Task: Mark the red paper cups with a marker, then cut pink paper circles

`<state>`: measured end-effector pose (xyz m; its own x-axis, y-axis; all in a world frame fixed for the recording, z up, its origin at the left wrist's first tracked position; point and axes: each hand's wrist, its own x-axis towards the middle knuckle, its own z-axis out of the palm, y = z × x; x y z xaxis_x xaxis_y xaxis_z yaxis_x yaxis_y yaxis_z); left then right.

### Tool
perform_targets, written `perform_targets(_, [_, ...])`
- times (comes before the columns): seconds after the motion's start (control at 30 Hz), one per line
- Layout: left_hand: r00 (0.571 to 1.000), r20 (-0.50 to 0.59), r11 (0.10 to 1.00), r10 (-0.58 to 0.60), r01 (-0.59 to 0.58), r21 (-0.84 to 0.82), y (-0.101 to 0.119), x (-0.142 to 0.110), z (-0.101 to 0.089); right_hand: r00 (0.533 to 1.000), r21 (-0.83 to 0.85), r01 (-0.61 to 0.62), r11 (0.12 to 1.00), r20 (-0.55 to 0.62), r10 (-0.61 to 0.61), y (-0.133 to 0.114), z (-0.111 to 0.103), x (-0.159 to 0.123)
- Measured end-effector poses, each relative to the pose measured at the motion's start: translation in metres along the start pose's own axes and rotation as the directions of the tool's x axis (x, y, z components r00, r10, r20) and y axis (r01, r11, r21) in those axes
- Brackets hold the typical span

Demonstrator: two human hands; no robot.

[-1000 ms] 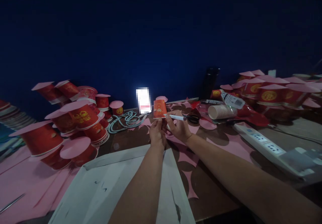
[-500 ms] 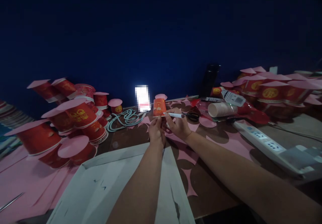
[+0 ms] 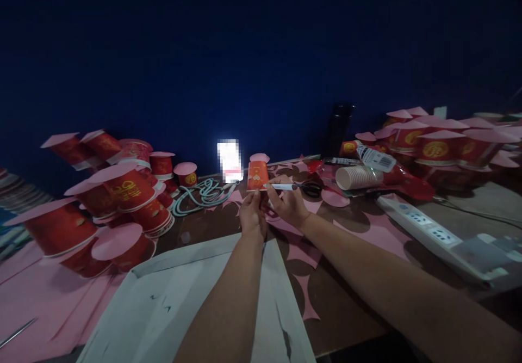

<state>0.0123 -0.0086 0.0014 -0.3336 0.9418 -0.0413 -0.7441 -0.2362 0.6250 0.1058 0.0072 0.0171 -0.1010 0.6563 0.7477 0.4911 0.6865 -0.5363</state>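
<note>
The left hand has its fingers closed, and it seems to pinch the red cup at its lower edge; the cup is just beyond the fingertips, perhaps held there so it is steady against the pen's push. The right hand is closed around a white pen, laid almost level, probably so that the tip can meet the cup's lower part; whether it touches, I cannot tell. About room: to the right of the right hand, the black scissors handles lie very near, and farther right is the cup stack. To the left of the left hand, the pale blue cable is coiled, with pink-topped cups beyond it. The most open room appears nearer than the left hand, over the low-rimmed white tray.
</note>
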Motion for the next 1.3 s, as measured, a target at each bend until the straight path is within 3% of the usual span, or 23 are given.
perform_targets(0.53, [0.999, -0.031, 1.0, 0.015, -0.015, -0.013, -0.0026, 0.0035, -0.0019, 0.999, -0.036, -0.04, 0.999, 0.025, 0.041, -0.0038, -0.0022, 0.0])
perform_targets(0.8, [0.999, -0.031, 0.999, 0.016, -0.017, -0.03, 0.0006, 0.0012, 0.0015, 0.999, -0.076, 0.036, 0.996, 0.015, -0.035, -0.0053, -0.0015, -0.0022])
perform_targets(1.3, [0.998, -0.069, 1.0, 0.005, -0.008, -0.03, 0.0002, 0.0016, -0.0005, 0.998, 0.02, 0.005, 1.0, 0.059, -0.006, -0.0004, -0.0015, -0.0029])
